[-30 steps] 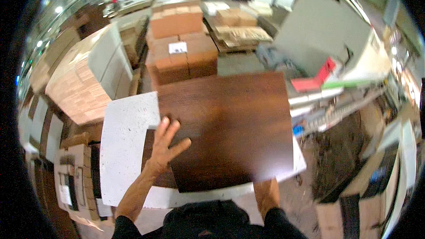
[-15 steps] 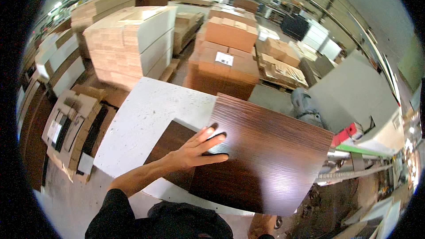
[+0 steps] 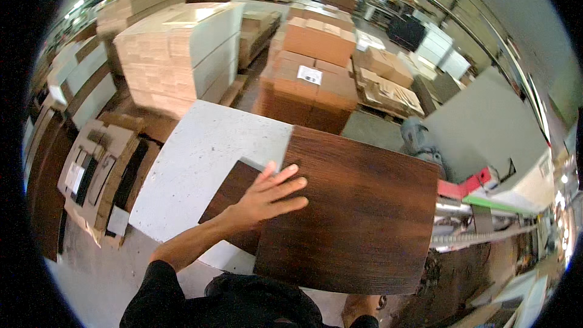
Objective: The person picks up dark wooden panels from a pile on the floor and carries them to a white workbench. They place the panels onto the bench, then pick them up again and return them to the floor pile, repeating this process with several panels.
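My left hand (image 3: 270,194) lies flat with fingers spread on the left edge of a large dark brown wood-grain panel (image 3: 358,212). That panel rests on top of a smaller dark panel (image 3: 228,197), which pokes out at the left. Both lie on a white speckled board (image 3: 206,152) that serves as a work surface. My right hand is out of sight; only a bit of forearm shows at the lower edge under the big panel.
Stacks of light wooden boards (image 3: 182,48) stand at the back left. Brown cardboard-wrapped stacks (image 3: 310,79) with a white label sit behind the white board. Flat cartons (image 3: 97,170) lie on the floor at left. A grey machine (image 3: 486,140) with red and green parts stands at right.
My view has swung left and down. The large dark panel has shifted to the right across the white board, and my left hand slid with it, staying flat on its edge.
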`<state>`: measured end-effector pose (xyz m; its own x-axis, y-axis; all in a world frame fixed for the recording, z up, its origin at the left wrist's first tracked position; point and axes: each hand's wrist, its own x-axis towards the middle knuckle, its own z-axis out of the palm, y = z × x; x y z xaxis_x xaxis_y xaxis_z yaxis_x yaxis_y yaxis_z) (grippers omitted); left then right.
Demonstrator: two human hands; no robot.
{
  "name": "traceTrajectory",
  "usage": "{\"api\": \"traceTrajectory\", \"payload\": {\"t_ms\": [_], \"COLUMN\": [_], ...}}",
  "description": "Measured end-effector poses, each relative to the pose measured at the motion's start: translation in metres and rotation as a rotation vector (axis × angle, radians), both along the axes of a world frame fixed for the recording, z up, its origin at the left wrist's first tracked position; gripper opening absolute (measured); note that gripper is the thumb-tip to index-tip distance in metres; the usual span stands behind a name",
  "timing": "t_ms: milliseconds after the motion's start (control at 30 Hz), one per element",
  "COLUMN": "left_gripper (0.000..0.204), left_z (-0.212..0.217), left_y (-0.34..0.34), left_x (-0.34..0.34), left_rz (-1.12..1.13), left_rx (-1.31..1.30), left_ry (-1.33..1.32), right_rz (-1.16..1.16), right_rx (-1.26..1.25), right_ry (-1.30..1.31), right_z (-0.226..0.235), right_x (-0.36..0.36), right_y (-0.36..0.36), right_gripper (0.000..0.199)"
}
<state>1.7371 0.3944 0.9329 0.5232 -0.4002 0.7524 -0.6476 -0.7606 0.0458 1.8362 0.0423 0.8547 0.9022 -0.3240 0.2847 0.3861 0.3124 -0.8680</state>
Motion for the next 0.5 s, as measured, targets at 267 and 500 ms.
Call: {"api": "traceTrajectory", "payload": {"t_ms": [267,500], "left_gripper": [0.02,0.04], "left_z": [0.02,-0.006], "left_y": [-0.01,0.009], "left_x": [0.0,-0.021], "left_rz": [0.088,0.33], "left_rx": [-0.922,-1.132], "left_ry": [0.142,0.386], "right_rz": [0.113,0.361], "right_rx": [-0.01,-0.289], "right_ry": [-0.032,0.119], "right_z": [0.008,-0.065], "right_x": [0.04,-0.011], "right_y": [0.046,0.068], "right_gripper": [0.058,0.048]}}
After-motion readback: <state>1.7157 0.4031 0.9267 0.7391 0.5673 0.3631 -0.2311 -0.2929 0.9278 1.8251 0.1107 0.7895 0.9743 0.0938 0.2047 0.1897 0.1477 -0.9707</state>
